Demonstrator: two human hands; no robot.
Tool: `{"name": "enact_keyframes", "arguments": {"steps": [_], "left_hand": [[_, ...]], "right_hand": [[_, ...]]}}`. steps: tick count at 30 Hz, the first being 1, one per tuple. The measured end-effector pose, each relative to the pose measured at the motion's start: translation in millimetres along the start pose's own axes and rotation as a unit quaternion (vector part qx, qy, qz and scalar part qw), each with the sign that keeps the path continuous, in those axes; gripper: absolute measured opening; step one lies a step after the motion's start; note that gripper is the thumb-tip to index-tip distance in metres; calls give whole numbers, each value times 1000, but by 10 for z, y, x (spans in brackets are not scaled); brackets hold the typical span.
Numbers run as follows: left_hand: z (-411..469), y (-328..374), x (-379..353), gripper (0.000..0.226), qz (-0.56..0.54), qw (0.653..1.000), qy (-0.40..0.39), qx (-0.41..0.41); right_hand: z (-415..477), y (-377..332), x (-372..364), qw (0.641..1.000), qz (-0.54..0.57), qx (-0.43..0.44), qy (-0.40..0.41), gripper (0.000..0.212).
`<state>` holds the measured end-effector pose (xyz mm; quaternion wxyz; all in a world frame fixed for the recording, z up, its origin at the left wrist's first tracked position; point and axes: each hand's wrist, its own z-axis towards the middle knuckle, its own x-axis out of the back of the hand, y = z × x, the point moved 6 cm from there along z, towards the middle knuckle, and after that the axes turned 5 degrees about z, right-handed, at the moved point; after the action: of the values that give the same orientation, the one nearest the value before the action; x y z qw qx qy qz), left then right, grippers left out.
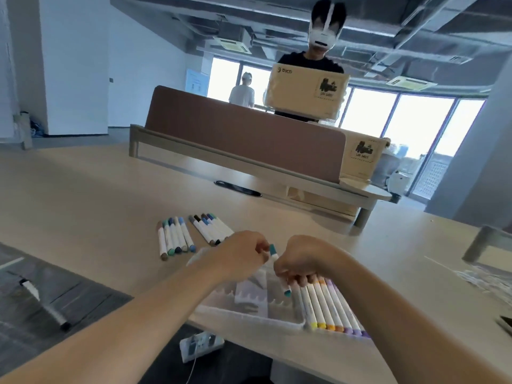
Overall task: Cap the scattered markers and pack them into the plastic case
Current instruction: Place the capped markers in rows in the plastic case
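left hand is pinching the upper cap and right hand gripping the barrel of a white teal-capped marker over the clear plastic case at the near edge of the beige table, likely seating the cap before slotting it beside the packed pastel markers.

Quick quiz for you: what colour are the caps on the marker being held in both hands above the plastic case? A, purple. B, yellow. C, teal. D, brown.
C: the marker, gripped by the right hand and pinched near its top by the left hand, shows a teal cap at each end.
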<state>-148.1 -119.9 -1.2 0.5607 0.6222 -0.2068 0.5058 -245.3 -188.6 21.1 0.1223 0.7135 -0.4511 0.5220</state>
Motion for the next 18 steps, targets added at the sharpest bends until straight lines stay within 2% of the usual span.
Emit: {"name": "enact_keyframes", "arguments": {"steps": [9,14,18], "left_hand": [[-96,366,-355,41,11,996,-75,-42],[-110,382,-430,40,23,992,-109,-50],[-138,429,-522,43,69,983,-153,-79]], "right_hand": [[-114,448,-187,996,0,-51,-68,36],[-47,549,-159,999,-13,-36,-25,49],[-5,592,-150,1000,4,-22,2,49]]}}
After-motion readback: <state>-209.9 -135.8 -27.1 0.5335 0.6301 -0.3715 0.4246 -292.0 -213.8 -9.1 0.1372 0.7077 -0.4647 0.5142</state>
